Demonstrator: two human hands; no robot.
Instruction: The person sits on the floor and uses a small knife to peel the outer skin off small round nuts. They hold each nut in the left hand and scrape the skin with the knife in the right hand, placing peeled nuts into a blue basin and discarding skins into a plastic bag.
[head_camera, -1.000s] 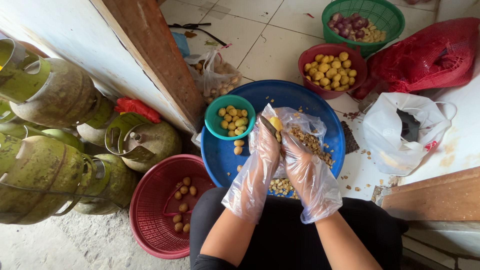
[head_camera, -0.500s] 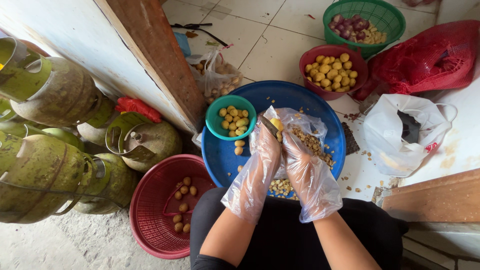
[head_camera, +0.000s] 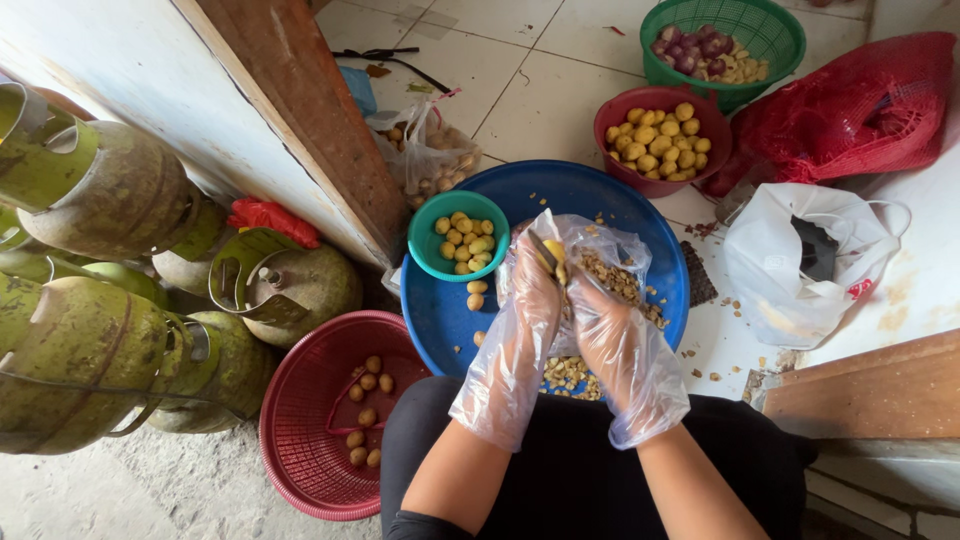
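Note:
Both my hands wear loose clear plastic gloves and meet over a big blue basin (head_camera: 440, 310). My left hand (head_camera: 525, 295) pinches a small yellow round fruit (head_camera: 553, 250) at its fingertips. My right hand (head_camera: 610, 325) presses against it from the right and appears to hold a small knife blade (head_camera: 543, 252) at the fruit. Peel scraps (head_camera: 570, 372) lie in the basin under my hands. A teal bowl (head_camera: 432, 250) of yellow fruits sits at the basin's left rim, with a few loose fruits (head_camera: 476, 295) beside it.
A red basket (head_camera: 300, 440) with several fruits lies lower left. Green gas cylinders (head_camera: 90, 340) crowd the left. A red bowl (head_camera: 615, 165) of fruits, a green basket (head_camera: 780, 60), a red mesh sack (head_camera: 850, 110) and a white plastic bag (head_camera: 800, 260) sit right. A wooden beam (head_camera: 310, 120) slants behind.
My hands stay together over the basin with only slight finger movement on the fruit. Nothing else has shifted.

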